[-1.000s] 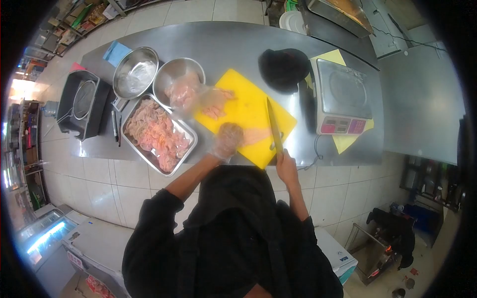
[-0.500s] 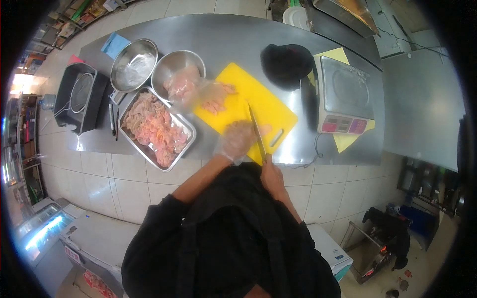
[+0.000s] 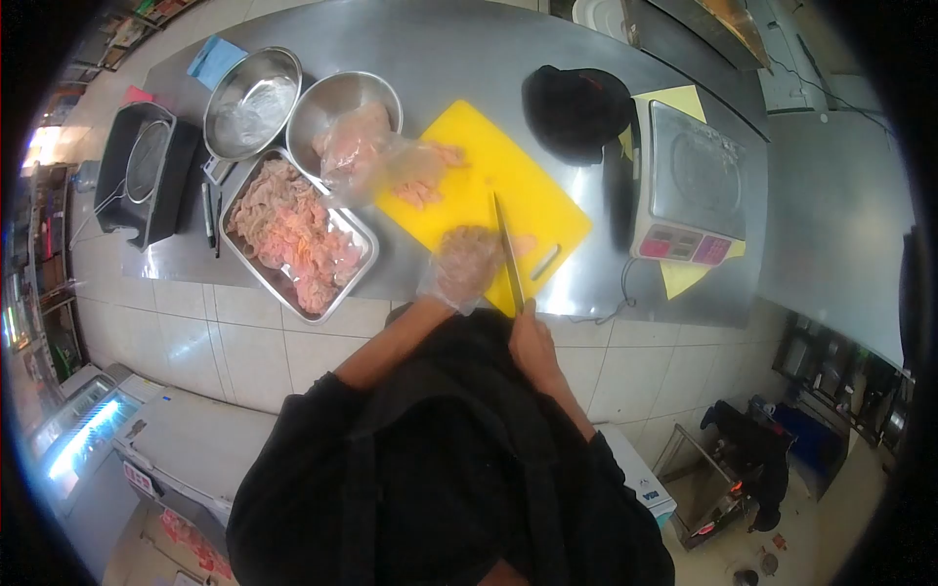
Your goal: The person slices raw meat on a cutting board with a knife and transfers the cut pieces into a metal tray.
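Observation:
My left hand (image 3: 466, 266), in a clear plastic glove, rests on the yellow cutting board (image 3: 540, 203) with its fingers curled together; what lies under them is hidden. In my bare right hand (image 3: 533, 344) is the handle of a knife (image 3: 507, 244), its blade pointing away from me, close to the left fingers. A thin pale piece of meat (image 3: 526, 244) lies just right of the blade. Further up the board are cut pink strips of meat (image 3: 420, 191), partly behind a clear plastic bag (image 3: 379, 174) that hangs out of a steel bowl (image 3: 389, 95).
Left of the board stands a steel tray (image 3: 363, 278) heaped with sliced meat. Beyond it are a second steel bowl (image 3: 227, 146) and a dark bin (image 3: 176, 200) holding a strainer. A black cap (image 3: 576, 112) and a weighing scale (image 3: 696, 166) are to the right.
The whole view has shifted slightly, with the table's things a little higher now. Both hands stay at nearly the same places on the board, the knife still in the right one.

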`<state>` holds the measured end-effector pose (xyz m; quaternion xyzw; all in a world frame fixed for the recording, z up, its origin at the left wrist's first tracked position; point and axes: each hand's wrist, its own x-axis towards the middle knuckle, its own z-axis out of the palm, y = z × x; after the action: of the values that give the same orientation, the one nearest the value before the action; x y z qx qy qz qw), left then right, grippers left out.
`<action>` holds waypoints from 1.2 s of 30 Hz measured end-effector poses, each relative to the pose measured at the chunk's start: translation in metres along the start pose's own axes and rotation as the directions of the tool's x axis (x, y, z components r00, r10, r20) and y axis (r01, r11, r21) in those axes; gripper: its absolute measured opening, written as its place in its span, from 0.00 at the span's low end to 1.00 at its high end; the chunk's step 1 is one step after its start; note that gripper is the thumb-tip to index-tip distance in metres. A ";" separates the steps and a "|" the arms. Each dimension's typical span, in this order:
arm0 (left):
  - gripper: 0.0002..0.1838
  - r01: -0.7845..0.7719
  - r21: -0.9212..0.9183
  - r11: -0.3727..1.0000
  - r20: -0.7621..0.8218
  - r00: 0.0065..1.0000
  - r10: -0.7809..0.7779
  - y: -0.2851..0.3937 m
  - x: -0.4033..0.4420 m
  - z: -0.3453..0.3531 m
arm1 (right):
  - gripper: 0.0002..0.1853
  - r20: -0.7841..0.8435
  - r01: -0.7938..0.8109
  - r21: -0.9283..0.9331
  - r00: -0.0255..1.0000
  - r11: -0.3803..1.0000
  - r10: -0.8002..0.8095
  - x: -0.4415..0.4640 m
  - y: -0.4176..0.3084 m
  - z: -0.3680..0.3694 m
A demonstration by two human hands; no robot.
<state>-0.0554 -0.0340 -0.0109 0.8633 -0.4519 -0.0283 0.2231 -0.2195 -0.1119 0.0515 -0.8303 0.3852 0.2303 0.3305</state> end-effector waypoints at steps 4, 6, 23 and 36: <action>0.10 0.004 -0.065 0.998 -0.066 0.998 -0.008 -0.001 -0.004 0.008 | 0.15 -0.014 0.055 0.016 0.998 0.998 -0.054 0.039 -0.005 0.006; 0.10 -0.006 -0.085 0.996 -0.132 0.991 -0.006 0.001 -0.004 0.009 | 0.18 -0.021 0.089 0.034 0.996 0.995 -0.088 0.057 -0.006 0.008; 0.09 -0.158 0.137 0.978 0.029 0.987 0.156 -0.021 -0.020 0.022 | 0.11 -0.111 0.163 -0.004 0.980 0.987 -0.162 0.050 -0.017 -0.006; 0.15 -0.054 -0.841 0.538 -0.023 0.998 0.064 -0.025 0.024 0.004 | 0.24 -0.220 0.111 0.111 0.972 0.988 -0.085 0.056 0.019 -0.024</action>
<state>-0.0233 -0.0420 -0.0206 0.6347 -0.4127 -0.2384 0.6082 -0.1982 -0.1658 0.0244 -0.8464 0.3906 0.0986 0.3484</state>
